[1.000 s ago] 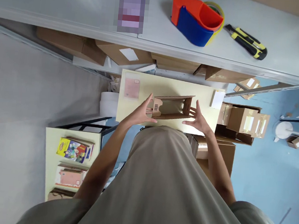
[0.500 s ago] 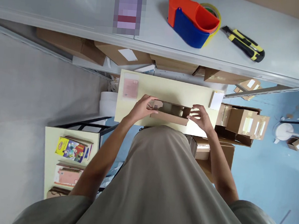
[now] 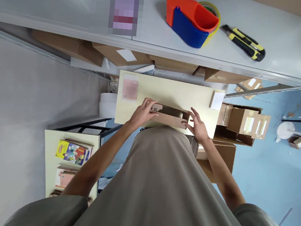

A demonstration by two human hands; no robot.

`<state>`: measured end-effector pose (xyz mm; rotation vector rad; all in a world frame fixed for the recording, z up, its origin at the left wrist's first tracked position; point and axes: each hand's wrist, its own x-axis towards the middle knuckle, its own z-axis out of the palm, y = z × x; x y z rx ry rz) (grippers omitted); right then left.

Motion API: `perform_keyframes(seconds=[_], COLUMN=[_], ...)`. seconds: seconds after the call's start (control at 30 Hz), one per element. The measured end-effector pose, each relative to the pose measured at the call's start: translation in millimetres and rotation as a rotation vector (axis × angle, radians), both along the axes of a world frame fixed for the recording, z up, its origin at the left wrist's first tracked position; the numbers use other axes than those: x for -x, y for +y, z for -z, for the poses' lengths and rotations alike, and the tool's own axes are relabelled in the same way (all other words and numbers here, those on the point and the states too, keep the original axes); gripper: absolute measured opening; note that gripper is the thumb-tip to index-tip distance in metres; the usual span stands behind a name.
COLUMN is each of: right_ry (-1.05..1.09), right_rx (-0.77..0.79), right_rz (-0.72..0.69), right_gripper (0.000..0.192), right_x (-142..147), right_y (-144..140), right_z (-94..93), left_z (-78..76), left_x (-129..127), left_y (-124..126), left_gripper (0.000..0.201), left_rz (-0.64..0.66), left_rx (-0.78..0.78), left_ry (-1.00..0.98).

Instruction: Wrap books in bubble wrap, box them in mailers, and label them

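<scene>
Hands worked on one small cardboard box (image 3: 170, 115) that lay on the pale yellow desk (image 3: 168, 90), near its close edge and just in front of the person's body. The left hand (image 3: 141, 113) was clamped on the left end of the box, its fingers curled over the end flap. The right hand (image 3: 198, 126) touched the right end with fingers spread apart, not closed around it. The box was still open on top and looked only half folded.

A pink sheet (image 3: 129, 88) lay on the far left part of the desk and a white card (image 3: 217, 100) at its right edge. On the grey shelf (image 3: 291, 41) further away stood a red and blue tape dispenser (image 3: 191, 20) beside a yellow utility knife (image 3: 243, 38).

I judge that the box could slide off the near edge, because it lay so close to it and the right hand only pressed on it. A flap could also bend wrongly if the two hands pushed unevenly.
</scene>
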<state>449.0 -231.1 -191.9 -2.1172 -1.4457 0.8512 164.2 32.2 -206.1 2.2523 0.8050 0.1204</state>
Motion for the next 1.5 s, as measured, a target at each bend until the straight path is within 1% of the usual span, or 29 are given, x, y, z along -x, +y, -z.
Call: perform_keyframes(seconds=[0.13,0.2,0.3,0.4,0.47,0.53,0.6,0.63,0.7,0.77,0.9,1.0,1.13,1.2,1.23,1.33,1.4,1.5], right_ry=[-0.152,-0.225,-0.246,-0.176,-0.065,0.081,0.177,0.19,0.159,0.102,0.016,0.001,-0.05,-0.055,-0.041,0.052,0.109,0.123], right_rx=[0.004,0.005,-0.007,-0.01,-0.013,-0.019,-0.01,0.004,0.043,0.087,0.138,0.165,0.256,0.26,0.235,0.103,0.043,0.021], right_rz=[-0.098,-0.126,-0.123,-0.032,0.081,0.192,0.274,0.294,0.293,0.255,0.179,0.141,0.154,0.144,0.129,0.087,0.1,0.152], right_gripper=[0.064,0.058,0.053,0.055,0.055,0.052,0.047,0.045,0.039,0.034,0.031,0.03,0.028,0.027,0.026,0.025,0.031,0.045], right_x=[-2.0,-2.1,-2.1,1.0,5.4,9.9,12.6,12.7,10.8,7.0,-0.9,-2.8,1.6,3.8,4.3,3.4,2.1,0.8], right_y=[-3.7,-4.5,-2.7,3.2,8.5,13.9,19.3,22.0,27.9,34.4,48.6,58.5,65.9,64.1,61.6,49.8,41.1,31.6], right_z=[14.4,18.5,16.9,8.2,2.1,-1.7,-2.3,-1.7,0.6,2.6,1.3,-3.7,-8.3,-8.6,-8.5,-8.6,-10.4,-16.4], left_z=[8.2,11.4,12.2,9.1,6.8,4.9,3.0,1.7,-2.1,-6.8,-12.8,-9.0,1.7,4.8,5.4,4.3,2.7,-0.4], left_x=[10.2,13.6,13.8,8.9,4.1,-0.9,-5.6,-8.0,-13.0,-19.0,-34.8,-46.7,-53.4,-50.4,-47.2,-33.3,-23.2,-10.4], left_y=[-8.2,-13.1,-18.7,-21.4,-22.1,-21.8,-20.3,-18.8,-14.6,-9.2,0.2,3.7,4.3,3.9,3.9,4.4,5.0,5.6], left_gripper=[0.035,0.028,0.028,0.025,0.021,0.019,0.02,0.021,0.023,0.024,0.025,0.026,0.029,0.03,0.029,0.022,0.022,0.03], left_rz=[0.08,0.097,0.078,0.021,-0.055,-0.149,-0.228,-0.253,-0.264,-0.243,-0.261,-0.287,-0.319,-0.318,-0.305,-0.243,-0.212,-0.212], left_rx=[-0.01,-0.016,-0.035,-0.017,0.042,0.138,0.229,0.255,0.265,0.25,0.228,0.202,0.184,0.18,0.182,0.236,0.312,0.416], left_ry=[-0.066,-0.096,-0.118,-0.122,-0.126,-0.122,-0.099,-0.082,-0.038,0.015,0.112,0.148,0.187,0.182,0.169,0.103,0.036,-0.07])
